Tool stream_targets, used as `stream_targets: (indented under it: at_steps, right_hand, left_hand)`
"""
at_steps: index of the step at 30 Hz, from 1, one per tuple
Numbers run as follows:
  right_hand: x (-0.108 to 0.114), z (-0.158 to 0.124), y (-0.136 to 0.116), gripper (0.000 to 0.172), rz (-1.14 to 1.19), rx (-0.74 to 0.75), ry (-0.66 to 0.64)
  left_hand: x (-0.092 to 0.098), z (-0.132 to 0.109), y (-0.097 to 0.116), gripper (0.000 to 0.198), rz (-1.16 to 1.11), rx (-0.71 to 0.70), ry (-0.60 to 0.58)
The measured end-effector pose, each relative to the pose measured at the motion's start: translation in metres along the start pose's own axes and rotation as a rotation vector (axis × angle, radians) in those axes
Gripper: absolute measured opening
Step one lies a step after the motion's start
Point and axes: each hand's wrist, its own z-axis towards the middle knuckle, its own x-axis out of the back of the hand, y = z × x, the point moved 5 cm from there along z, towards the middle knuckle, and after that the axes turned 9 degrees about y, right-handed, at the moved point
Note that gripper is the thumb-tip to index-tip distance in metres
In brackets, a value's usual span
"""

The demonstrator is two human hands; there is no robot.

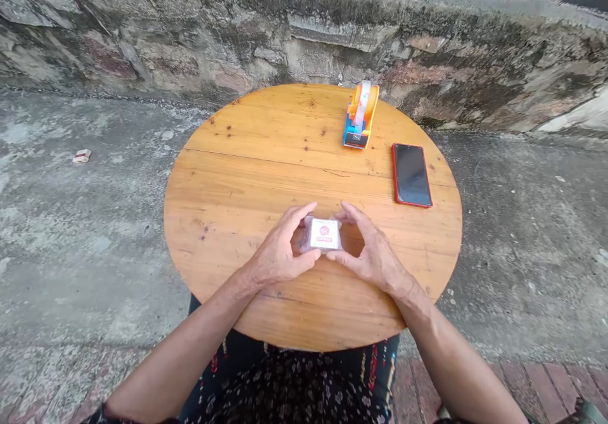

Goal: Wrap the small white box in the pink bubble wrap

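A small white box [325, 234] with a red round print and red lettering on top lies on the round wooden table, wrapped in clear crinkled plastic. My left hand [281, 246] grips it from the left, thumb at the near edge and fingers curved toward the far edge. From the right, my right hand [373, 250] closes on the wrapped box in the same way, its thumb tip at the near right corner. Both palms stand apart from the box's sides. The undersides of the fingers are partly hidden.
On the round wooden table [266, 177], an orange and blue tape dispenser [361, 116] with a tape roll stands at the back. A phone [411, 174] in a red case lies at the right. Behind runs a low stone wall [228, 44]. A crumpled packet [82, 156] lies on the concrete floor.
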Motion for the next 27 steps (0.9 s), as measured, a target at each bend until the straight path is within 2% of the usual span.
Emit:
stream_targets:
  at_steps: [7,11,19,24,27]
  right_hand:
    - [-0.001,0.000,-0.002,0.081,-0.021,-0.001,-0.001]
    - [-0.002,-0.001,-0.001,0.078,-0.030,0.003,-0.014]
    - [-0.003,0.000,-0.002,0.075,-0.025,0.034,-0.020]
    - [-0.003,0.000,-0.004,0.078,-0.116,0.057,0.006]
    - [-0.003,0.000,-0.005,0.078,-0.157,0.121,0.021]
  left_hand:
    - [-0.004,-0.002,-0.007,0.082,-0.076,0.063,-0.003]
    - [-0.004,-0.002,-0.006,0.087,-0.093,0.051,-0.019]
    - [-0.001,0.002,0.000,0.081,-0.091,0.061,-0.064]
    - [-0.001,0.001,0.002,0.079,-0.018,-0.013,-0.048]
    - [0.002,0.000,0.005,0.078,0.042,-0.083,-0.028]
